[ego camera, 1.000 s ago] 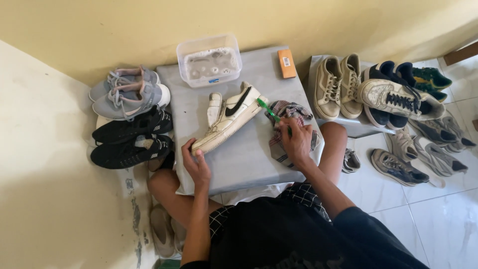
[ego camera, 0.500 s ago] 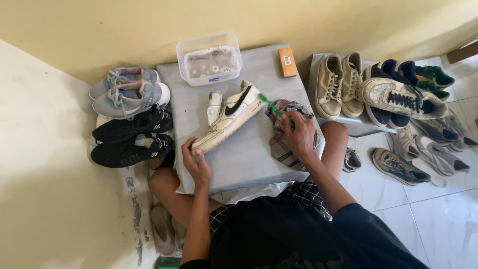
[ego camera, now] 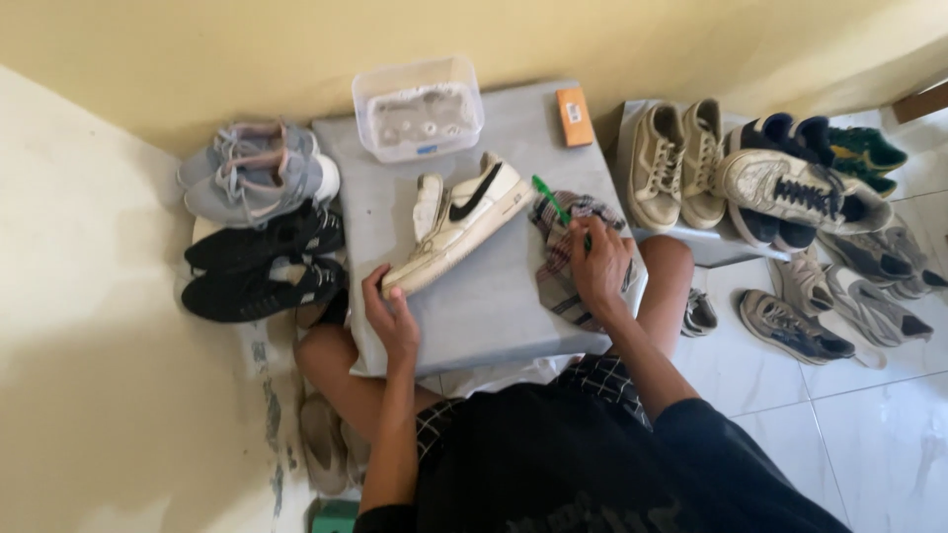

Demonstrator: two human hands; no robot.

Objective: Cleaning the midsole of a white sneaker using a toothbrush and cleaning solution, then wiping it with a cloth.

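A white sneaker point(ego camera: 464, 222) with a black side mark lies tilted on a low grey table point(ego camera: 494, 306). My left hand point(ego camera: 393, 316) grips its heel end at the table's near left. My right hand point(ego camera: 597, 262) holds a green brush point(ego camera: 549, 199), its head pointing toward the sneaker's toe. Under that hand lies a striped cloth point(ego camera: 565, 259) on the table's right side. Brush and shoe sit slightly apart.
A clear plastic tub point(ego camera: 419, 109) and a small orange box point(ego camera: 574, 116) stand at the table's far edge. Grey sneakers point(ego camera: 257, 178) and black sneakers point(ego camera: 262, 266) lie left. Beige sneakers point(ego camera: 676, 163) and several other shoes point(ego camera: 820, 207) crowd the right floor.
My right hand has shifted a little back along the cloth with the brush. The left hand keeps hold of the sneaker, which stays in place.
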